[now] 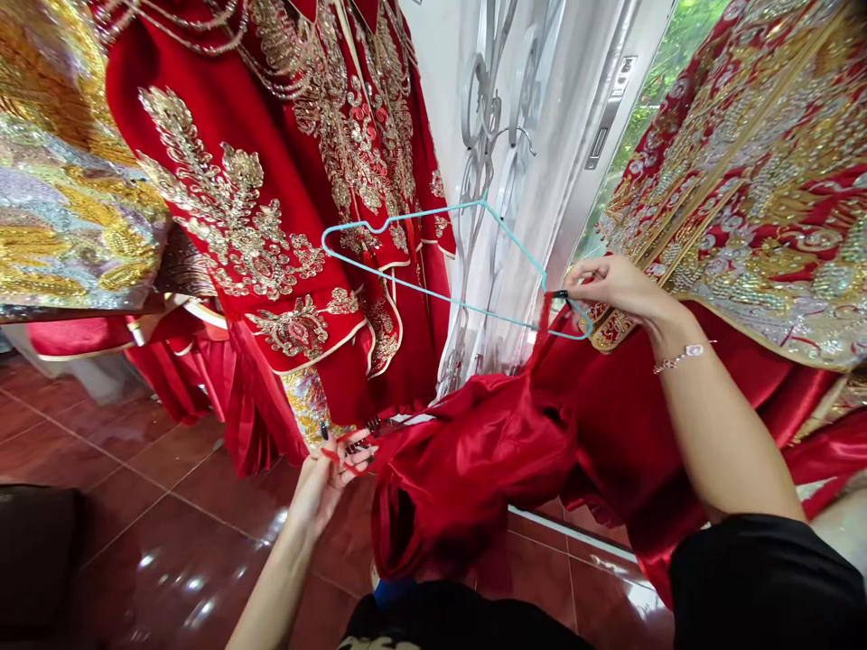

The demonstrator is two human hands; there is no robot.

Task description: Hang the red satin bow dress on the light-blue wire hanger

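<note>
The room is floored with glossy reddish-brown tiles [169, 551], and a sheer white curtain [494, 271] serves as the landmark. To the left of the curtain, a red gown with gold embroidery [271, 181] is hung, while a densely gold-and-red embroidered garment [745, 208] is spread to its right. In front of the curtain, a red satin garment [474, 460] is held up between two hands. A light-blue wire hanger [474, 311] is suspended just before the curtain, its lower corner gripped by the right hand [616, 293]. The fingers [589, 275] of that hand are closed around the hanger and a narrow red strap with a small black tip. The left hand [325, 492] is held lower, near the garment's edge, with its fingers [349, 465] clenched on a thin red band. A beaded bracelet [681, 357] is worn on the right wrist.
</note>
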